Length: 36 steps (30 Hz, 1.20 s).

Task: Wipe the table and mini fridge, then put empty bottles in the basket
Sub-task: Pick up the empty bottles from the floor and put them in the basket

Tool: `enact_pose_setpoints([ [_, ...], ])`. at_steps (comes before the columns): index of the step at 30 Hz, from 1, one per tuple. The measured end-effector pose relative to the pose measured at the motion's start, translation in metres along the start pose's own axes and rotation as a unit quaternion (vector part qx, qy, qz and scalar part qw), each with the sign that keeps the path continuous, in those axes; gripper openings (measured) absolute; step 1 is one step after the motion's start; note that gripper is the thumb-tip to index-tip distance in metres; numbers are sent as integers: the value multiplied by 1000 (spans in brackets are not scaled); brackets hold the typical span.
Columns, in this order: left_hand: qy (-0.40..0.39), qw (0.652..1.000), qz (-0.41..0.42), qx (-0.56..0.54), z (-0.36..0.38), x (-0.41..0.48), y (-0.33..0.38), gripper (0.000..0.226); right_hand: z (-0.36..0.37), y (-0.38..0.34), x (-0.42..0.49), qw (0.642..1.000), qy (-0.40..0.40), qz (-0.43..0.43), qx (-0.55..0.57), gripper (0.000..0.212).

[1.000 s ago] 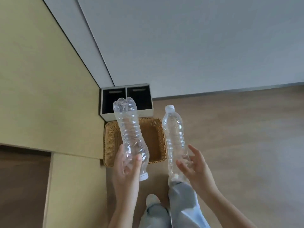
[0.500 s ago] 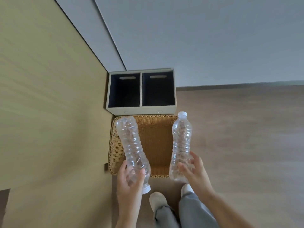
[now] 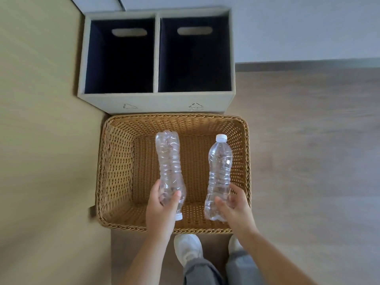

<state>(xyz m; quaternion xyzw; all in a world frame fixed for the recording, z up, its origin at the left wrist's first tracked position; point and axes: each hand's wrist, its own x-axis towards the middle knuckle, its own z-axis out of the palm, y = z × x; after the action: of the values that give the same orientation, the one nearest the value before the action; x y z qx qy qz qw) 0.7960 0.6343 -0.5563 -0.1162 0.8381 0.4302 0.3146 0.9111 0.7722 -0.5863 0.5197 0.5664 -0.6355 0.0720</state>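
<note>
An empty woven basket (image 3: 115,171) stands on the floor right below me. My left hand (image 3: 162,206) grips a clear, crumpled plastic bottle (image 3: 169,161) near its neck, white cap toward me and base pointing away, over the basket's middle. My right hand (image 3: 234,206) holds a second clear bottle (image 3: 220,167) by its base, white cap pointing away, over the basket's right side. Both bottles look empty and hang above the basket's inside.
A grey two-compartment fabric bin (image 3: 156,102) with dark insides sits just behind the basket against the wall. A beige cabinet side (image 3: 45,140) rises on the left. Wood floor (image 3: 308,161) stretches to the right. My shoes (image 3: 187,247) stand at the basket's near edge.
I have come closer and leaned over the basket, which fills more of the view. Both hands have lowered the bottles from in front of the basket to over its inside.
</note>
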Motion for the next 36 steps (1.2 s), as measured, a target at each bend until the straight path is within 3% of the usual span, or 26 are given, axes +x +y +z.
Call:
enact_pose_setpoints([
  [11, -46, 997, 0, 67, 64, 85, -67, 57, 26, 62, 90, 999, 12, 33, -28, 70],
  [21, -46, 995, 14, 90, 100, 116, -107, 59, 41, 80, 136, 997, 25, 61, -36, 67],
  [26, -55, 994, 22, 91, 105, 118, -110, 56, 45, 83, 140, 994, 22, 89, -57, 66],
  [31, -89, 985, -4, 146, 100, 114, -102, 67, 43, 71, 135, 991, 25, 107, -75, 73],
  [34, -78, 976, -13, 201, 87, 102, -91, 75, 36, 58, 123, 989, 36, 92, -113, 73],
  [36, -58, 975, 10, 213, 76, 87, -79, 69, 32, 44, 106, 987, 31, 64, -141, 68],
])
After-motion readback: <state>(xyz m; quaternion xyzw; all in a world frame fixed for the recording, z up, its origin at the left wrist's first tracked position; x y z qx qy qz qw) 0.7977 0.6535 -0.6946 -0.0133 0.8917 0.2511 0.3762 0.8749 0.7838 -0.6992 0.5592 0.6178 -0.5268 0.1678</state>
